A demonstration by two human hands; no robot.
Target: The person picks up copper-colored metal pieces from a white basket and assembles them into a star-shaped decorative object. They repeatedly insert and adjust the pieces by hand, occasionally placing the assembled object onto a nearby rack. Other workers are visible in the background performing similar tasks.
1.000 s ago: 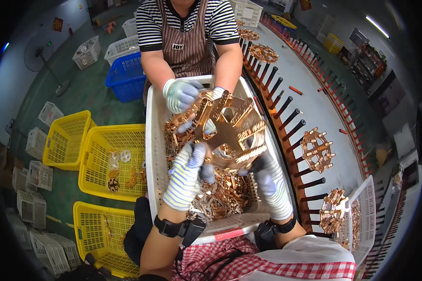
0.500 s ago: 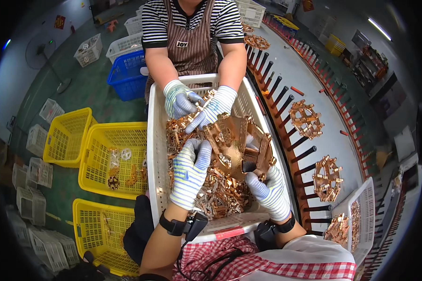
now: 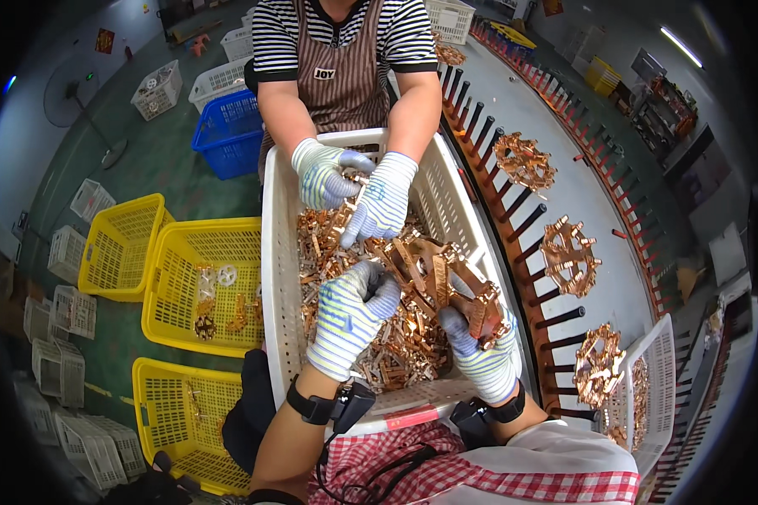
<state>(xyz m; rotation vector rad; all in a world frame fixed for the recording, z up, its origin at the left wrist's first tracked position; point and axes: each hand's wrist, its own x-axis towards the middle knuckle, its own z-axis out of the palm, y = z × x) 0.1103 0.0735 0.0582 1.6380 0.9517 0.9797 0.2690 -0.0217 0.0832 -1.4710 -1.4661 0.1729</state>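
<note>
Gripping with bent right hand [image 3: 487, 358] fingers, showing the thumb in front, holding a copper wheel [image 3: 440, 282] tilted over loose metal bits [image 3: 408, 353] in a white basket [image 3: 280, 328]. Holding the left hand [image 3: 345, 320] half-curled just beside it, not clearly pinching anything. Seemingly steadying the wheel one-handed; likely needing left fingers on its free edge next. Hiding right fingertips behind metal; losing the wheel's underside and whatever lies under the co-worker's gloves [image 3: 383, 198].

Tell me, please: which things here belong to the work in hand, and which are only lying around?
Likely in use: left hand, right hand, copper-coloured part, small metal pieces, white crate.
Seemingly aside: blue crate, yellow baskets, standing fan.
</note>
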